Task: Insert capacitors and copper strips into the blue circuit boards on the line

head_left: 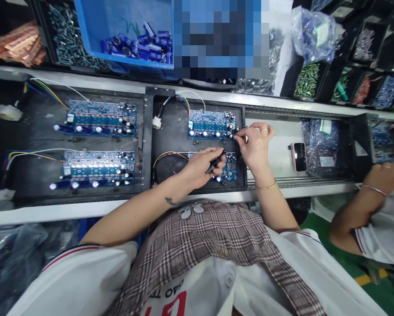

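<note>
My left hand (205, 166) is closed around several small black cylindrical capacitors (214, 164). It hovers over the near circuit board (230, 169) in the tray before me and hides much of it. My right hand (254, 142) has thumb and forefinger pinched at the right edge of the far blue circuit board (212, 123). A small black capacitor (234, 131) shows at those fingertips; whether it is seated in the board I cannot tell. Tall capacitors with silvery tops line the front edge of that board, and coloured wires (184, 102) run from its left end to a white connector (156, 122).
A second black tray (105, 142) on the left holds two similar boards. Behind the line stand a blue bin (94, 26) of blue capacitors and black bins of small parts (307, 81). A pink-framed device (299, 157) lies at right, near a co-worker's arm (377, 188).
</note>
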### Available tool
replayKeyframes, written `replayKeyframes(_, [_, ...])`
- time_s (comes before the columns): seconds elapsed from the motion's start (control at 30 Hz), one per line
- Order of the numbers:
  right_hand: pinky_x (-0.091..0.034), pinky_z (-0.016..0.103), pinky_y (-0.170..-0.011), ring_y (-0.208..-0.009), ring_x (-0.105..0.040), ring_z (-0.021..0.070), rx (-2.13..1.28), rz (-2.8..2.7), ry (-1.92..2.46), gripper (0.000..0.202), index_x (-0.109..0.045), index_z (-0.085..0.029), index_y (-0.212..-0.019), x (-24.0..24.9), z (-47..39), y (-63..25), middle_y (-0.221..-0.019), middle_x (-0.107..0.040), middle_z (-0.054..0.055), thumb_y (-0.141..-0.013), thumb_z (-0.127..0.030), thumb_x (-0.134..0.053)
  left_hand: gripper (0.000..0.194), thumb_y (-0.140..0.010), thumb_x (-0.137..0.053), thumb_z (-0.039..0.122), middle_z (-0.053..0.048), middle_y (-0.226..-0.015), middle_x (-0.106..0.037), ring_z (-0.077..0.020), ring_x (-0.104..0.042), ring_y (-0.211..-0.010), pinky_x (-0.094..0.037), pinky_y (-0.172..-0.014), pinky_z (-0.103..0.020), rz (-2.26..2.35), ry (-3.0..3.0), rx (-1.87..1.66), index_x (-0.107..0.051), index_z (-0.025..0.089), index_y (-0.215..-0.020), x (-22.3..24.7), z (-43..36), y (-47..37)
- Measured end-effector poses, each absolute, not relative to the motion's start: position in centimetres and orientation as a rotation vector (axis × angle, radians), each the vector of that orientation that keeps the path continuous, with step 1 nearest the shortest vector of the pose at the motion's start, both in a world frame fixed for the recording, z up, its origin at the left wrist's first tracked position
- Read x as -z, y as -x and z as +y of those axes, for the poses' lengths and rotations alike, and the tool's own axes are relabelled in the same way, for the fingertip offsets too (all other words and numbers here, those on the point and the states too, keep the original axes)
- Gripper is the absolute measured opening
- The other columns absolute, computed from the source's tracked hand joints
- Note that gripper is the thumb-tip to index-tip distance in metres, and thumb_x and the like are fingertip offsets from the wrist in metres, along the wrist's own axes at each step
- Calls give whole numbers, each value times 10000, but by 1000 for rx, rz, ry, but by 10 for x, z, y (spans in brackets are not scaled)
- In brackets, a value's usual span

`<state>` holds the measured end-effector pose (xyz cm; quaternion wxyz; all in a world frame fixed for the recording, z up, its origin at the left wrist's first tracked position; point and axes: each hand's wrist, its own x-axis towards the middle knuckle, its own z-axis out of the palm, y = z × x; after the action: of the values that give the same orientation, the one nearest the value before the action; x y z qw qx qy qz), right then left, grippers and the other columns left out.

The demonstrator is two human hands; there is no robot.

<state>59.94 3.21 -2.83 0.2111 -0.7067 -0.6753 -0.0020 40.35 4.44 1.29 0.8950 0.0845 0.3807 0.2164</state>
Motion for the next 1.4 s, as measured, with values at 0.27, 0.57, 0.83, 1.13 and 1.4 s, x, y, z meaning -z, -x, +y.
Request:
replayKeyframes(0.27, [-299,594,-1104,-1136,-571,292,-62,-1880,1965,155,-716,-257,-919,11,24,-590,-996,-748,16,-948,-318,-577,123,-957,-522,130,-16,-722,-511,-35,-439,-490,-224,-409,-141,814,-230,-424,-526,114,-835,-11,46,-405])
replayKeyframes(0.57, [-560,364,-865,-913,-688,186,-592,-1895,1723,184,-706,-261,-1046,-38,-47,-570,-975,-733,36,-974,-270,-537,281,-972,-496,376,27,-609,-429,-35,-332,-413,-144,-382,-140,749,-198,-69,-564,139,-838,-22,12,-403])
replayKeyframes(0.83, [-578,373,-831,-900,-693,204,-507,-2013,1820,214,-701,-193,-1040,14,-55,-587,-992,-727,86,-980,-236,-500,211,-921,-535,185,-26,-740,-573,-71,-485,-514,-223,-435,-182,758,-228,55,-615,137,-1110,-18,-26,-394])
replayKeyframes(1.13, [-583,355,-767,-875,-697,201,-410,-2086,1890,269,-724,-173,-1033,11,-55,-582,-976,-725,96,-1004,-273,-476,185,-979,-508,225,32,-671,-446,-32,-394,-467,-177,-416,-156,714,-213,-13,-608,110,-1085,-15,-24,-384])
replayKeyframes(1.4, [-594,359,-845,-939,-699,198,-505,-2041,1747,270,-694,-177,-1167,-1,-56,-579,-1084,-720,101,-970,-311,-567,367,-1034,-395,390,-44,-684,-568,-47,-381,-461,-195,-403,-165,680,-229,-28,-578,94,-920,-5,-26,-388])
